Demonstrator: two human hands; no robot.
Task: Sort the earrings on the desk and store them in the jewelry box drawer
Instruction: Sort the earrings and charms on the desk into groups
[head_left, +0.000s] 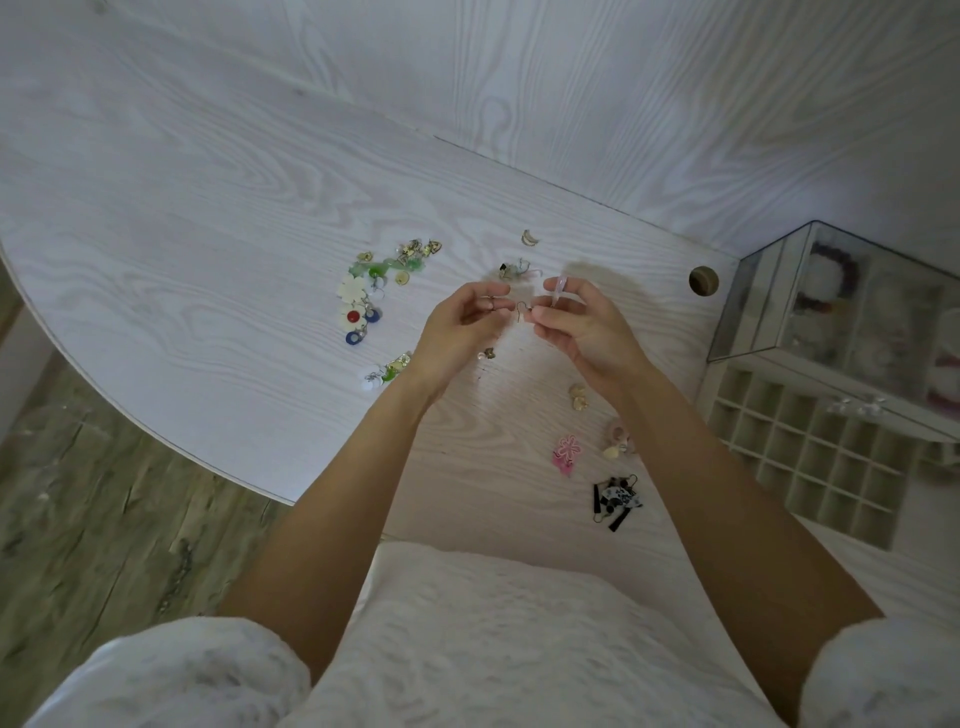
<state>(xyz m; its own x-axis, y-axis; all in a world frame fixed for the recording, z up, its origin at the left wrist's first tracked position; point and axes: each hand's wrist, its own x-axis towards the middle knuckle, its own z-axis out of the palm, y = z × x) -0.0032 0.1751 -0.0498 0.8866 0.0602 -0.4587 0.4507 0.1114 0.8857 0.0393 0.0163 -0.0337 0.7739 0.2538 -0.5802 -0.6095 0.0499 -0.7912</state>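
Above the middle of the white desk my left hand and my right hand meet. Both pinch a thin hook earring between their fingertips. My right hand also holds a clear pale drop. Loose earrings lie around: a flower and green bead cluster, a small white and green group, a pink flower pair, a black and white pair. The jewelry box stands at the right, its gridded drawer pulled open.
A gold crescent piece and a small tangle lie beyond my hands. A round cable hole sits near the box. The desk's curved edge drops to a wood floor at the left.
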